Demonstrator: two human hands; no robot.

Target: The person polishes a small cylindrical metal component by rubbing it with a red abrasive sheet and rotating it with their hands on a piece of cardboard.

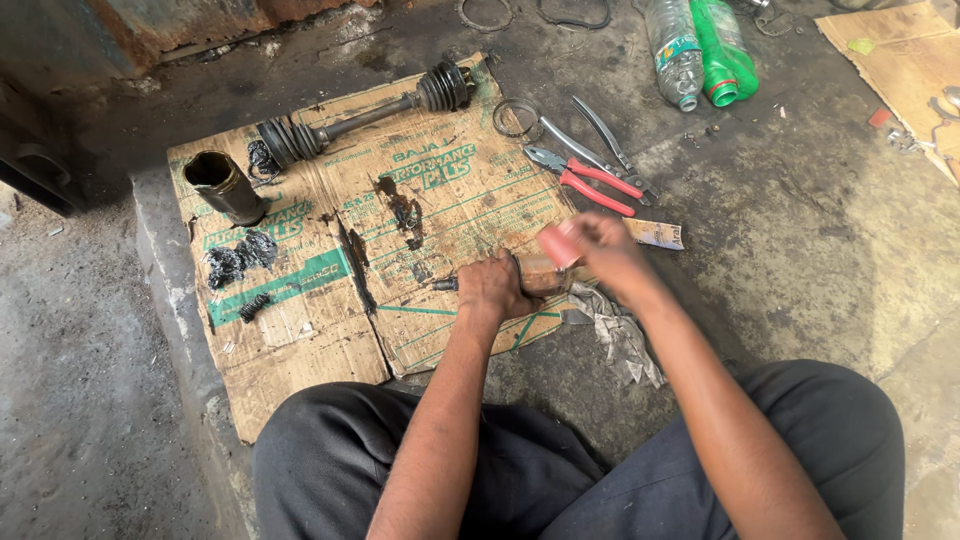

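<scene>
My left hand [492, 287] grips a short metal shaft part [535, 275] lying on the flattened cardboard sheet [330, 330]; a dark stub [445, 284] pokes out left of the fist. My right hand [600, 250] is at the part's right end, blurred, holding a small pinkish-red object [557, 245] against it. What that object is I cannot tell. A crumpled grey rag [620, 335] lies under and just right of the hands. Behind my right hand rests a small squeezed tube [660, 234].
A drive axle with black rubber boots [360, 115] lies across the cardboard's far side. A greasy metal cup [225, 187] and black grease lumps [240, 258] sit at left. Red-handled pliers [585, 180], bare pliers [610, 140], a ring clamp [515, 118] and two plastic bottles [700, 50] lie beyond.
</scene>
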